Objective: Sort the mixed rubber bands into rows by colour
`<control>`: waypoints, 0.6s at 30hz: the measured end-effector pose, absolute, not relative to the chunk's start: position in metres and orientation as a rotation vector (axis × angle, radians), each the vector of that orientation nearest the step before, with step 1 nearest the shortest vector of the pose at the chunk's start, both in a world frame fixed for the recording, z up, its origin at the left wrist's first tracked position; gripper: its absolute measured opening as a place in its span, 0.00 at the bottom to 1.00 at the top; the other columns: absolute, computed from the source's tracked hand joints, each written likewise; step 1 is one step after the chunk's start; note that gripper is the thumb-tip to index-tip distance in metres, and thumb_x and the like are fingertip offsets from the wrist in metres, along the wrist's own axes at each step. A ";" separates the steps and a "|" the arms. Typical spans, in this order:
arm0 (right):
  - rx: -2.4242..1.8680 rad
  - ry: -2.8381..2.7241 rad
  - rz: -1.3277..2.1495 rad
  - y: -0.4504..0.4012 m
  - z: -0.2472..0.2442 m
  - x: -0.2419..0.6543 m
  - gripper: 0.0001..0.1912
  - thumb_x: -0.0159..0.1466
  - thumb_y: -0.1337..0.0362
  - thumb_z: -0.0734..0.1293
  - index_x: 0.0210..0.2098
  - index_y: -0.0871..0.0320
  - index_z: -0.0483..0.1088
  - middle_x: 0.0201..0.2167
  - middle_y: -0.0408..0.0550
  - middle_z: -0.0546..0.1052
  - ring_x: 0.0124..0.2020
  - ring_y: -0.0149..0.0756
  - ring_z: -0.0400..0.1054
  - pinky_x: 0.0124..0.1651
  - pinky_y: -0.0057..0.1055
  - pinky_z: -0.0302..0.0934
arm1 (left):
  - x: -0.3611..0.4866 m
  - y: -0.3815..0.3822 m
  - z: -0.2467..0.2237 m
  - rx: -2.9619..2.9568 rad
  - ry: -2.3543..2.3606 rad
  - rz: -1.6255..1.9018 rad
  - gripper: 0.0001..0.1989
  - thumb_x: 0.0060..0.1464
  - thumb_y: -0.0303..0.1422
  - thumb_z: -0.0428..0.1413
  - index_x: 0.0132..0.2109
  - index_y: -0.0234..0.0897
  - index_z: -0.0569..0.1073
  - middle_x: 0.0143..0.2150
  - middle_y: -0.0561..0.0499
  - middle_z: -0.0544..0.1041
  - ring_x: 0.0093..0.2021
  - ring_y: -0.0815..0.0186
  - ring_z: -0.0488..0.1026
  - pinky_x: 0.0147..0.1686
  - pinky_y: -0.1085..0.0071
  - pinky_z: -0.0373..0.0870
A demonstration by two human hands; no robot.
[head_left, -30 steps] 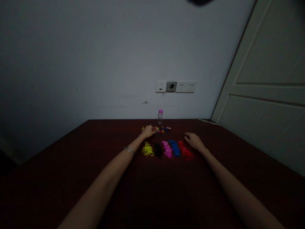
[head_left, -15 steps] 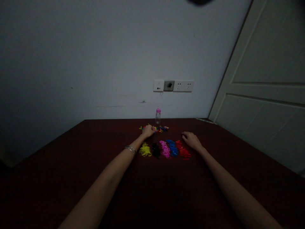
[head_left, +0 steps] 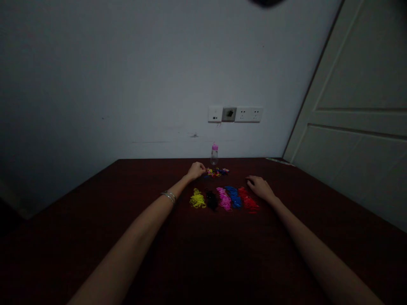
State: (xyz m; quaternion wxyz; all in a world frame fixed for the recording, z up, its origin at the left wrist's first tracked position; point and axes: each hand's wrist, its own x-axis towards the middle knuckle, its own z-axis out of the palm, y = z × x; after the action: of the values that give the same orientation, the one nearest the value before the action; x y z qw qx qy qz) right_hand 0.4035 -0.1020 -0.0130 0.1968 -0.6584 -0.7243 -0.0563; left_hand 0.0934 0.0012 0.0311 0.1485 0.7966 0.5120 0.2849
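My left hand (head_left: 196, 170) is at the left end of a mixed multicoloured pile of small bands (head_left: 217, 172), its fingers pressed together; whatever they pinch is too small to name. Nearer to me lie separate heaps in a row: yellow (head_left: 197, 199), black (head_left: 211, 200), pink (head_left: 224, 199), blue (head_left: 233, 197) and red (head_left: 248, 200). My right hand (head_left: 259, 186) rests on the table just beyond and right of the red heap, fingers loosely apart and holding nothing.
A clear bottle with a pink cap (head_left: 214, 155) stands behind the mixed pile, near the wall. The dark red table (head_left: 203, 250) meets the wall, which has sockets (head_left: 248, 114). A pale panelled door (head_left: 356, 127) is at the right.
The whole view has shifted slightly, moving the scene to the right. My left hand has moved left relative to the mixed pile, uncovering more of it. My right hand stays by the red heap.
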 end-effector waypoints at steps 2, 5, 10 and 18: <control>-1.852 -2.024 -0.156 -0.101 -0.014 0.405 0.20 0.62 0.63 0.55 0.48 0.61 0.71 0.50 0.53 0.73 0.51 0.40 0.66 0.54 0.34 0.57 | 0.089 0.002 0.035 2.315 1.445 0.849 0.09 0.44 0.28 0.55 0.31 0.30 0.79 0.26 0.48 0.75 0.27 0.70 0.68 0.31 0.75 0.63; -1.855 -2.014 -0.161 -0.100 -0.016 0.406 0.20 0.63 0.62 0.55 0.48 0.60 0.71 0.51 0.53 0.72 0.52 0.41 0.65 0.54 0.35 0.57 | 0.082 0.001 0.042 2.326 1.398 0.863 0.09 0.43 0.27 0.55 0.31 0.29 0.78 0.25 0.48 0.75 0.26 0.70 0.67 0.30 0.75 0.62; -1.858 -2.015 -0.159 -0.100 -0.015 0.405 0.20 0.63 0.62 0.55 0.49 0.60 0.70 0.51 0.54 0.72 0.52 0.41 0.65 0.53 0.35 0.58 | 0.063 -0.006 0.053 2.302 1.278 0.710 0.08 0.39 0.27 0.56 0.28 0.29 0.78 0.22 0.51 0.73 0.25 0.71 0.65 0.28 0.76 0.61; -1.861 -2.020 -0.160 -0.097 -0.018 0.408 0.21 0.62 0.63 0.55 0.49 0.62 0.70 0.51 0.54 0.72 0.52 0.41 0.65 0.53 0.35 0.58 | 0.028 -0.022 0.051 2.073 1.167 0.288 0.07 0.34 0.29 0.60 0.25 0.31 0.78 0.16 0.54 0.69 0.17 0.74 0.60 0.19 0.76 0.53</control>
State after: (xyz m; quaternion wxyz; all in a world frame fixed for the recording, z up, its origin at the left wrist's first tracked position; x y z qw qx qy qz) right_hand 0.4078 -0.0972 -0.0177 0.1938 -0.6637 -0.7202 -0.0571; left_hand 0.0281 -0.0224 0.0512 0.3640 0.8058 0.4535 0.1119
